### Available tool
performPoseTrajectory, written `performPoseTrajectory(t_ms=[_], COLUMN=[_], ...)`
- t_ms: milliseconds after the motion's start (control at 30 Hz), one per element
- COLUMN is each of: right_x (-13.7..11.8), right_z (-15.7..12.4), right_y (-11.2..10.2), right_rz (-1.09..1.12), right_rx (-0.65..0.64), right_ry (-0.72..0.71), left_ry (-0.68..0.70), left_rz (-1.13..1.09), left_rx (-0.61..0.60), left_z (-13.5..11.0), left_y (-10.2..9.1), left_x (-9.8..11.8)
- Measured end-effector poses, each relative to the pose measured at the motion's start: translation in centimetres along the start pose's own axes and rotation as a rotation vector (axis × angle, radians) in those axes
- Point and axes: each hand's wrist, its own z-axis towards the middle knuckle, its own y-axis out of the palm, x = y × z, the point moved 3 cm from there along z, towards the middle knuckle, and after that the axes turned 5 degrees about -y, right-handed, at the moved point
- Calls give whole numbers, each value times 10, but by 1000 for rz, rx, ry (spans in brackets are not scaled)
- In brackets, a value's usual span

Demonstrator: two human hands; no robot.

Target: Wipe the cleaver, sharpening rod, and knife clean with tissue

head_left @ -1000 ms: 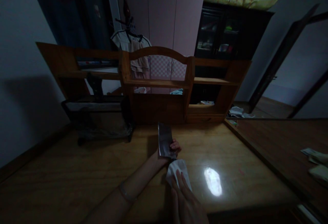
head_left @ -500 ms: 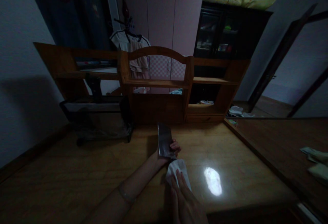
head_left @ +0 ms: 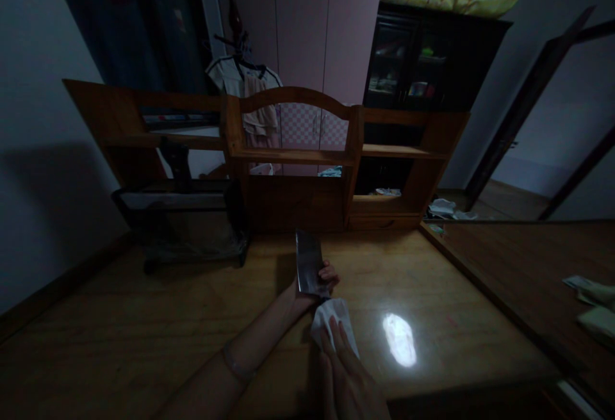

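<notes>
A cleaver (head_left: 309, 265) with a broad dark blade is held above the wooden desk (head_left: 230, 317), blade pointing away from me. My left hand (head_left: 307, 295) grips it from behind the blade, fingertips curling round the right edge. A white cloth or tissue (head_left: 336, 315) covers the handle, so most of the handle is hidden. My right hand (head_left: 348, 369) presses the white cloth against the handle, its fingers laid along the top and its thumb tucked at the left side.
A black knife rack or holder (head_left: 187, 228) stands at the desk's back left. Behind it runs a wooden shelf unit (head_left: 293, 156). A raised edge (head_left: 480, 285) bounds the desk on the right, with crumpled pale cloth (head_left: 598, 298) beyond. Light glares on the desktop.
</notes>
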Motion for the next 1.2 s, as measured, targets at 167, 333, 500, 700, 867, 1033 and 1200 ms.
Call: performPoseTrajectory(t_ms=[167, 333, 500, 700, 867, 1033, 1200], right_x=[0, 1, 1, 1, 0, 1, 0], right_z=[0, -1, -1, 0, 1, 1, 2], right_y=[-1, 0, 0, 0, 1, -1, -4], right_rz=[3, 3, -12, -10, -24, 3, 31], right_rx=[27, 21, 20, 10, 7, 34, 57], right_ry=[26, 11, 20, -3, 5, -8, 16], left_ry=[9, -4, 4, -8, -17, -19, -17], left_rz=[-9, 9, 21, 32, 42, 47, 51], left_rx=[-1, 0, -1, 8, 12, -2, -14], left_z=[0, 3, 3, 5, 6, 4, 6], left_y=[0, -4, -6, -5, -6, -7, -9], left_x=[-1, 1, 1, 1, 2, 3, 3])
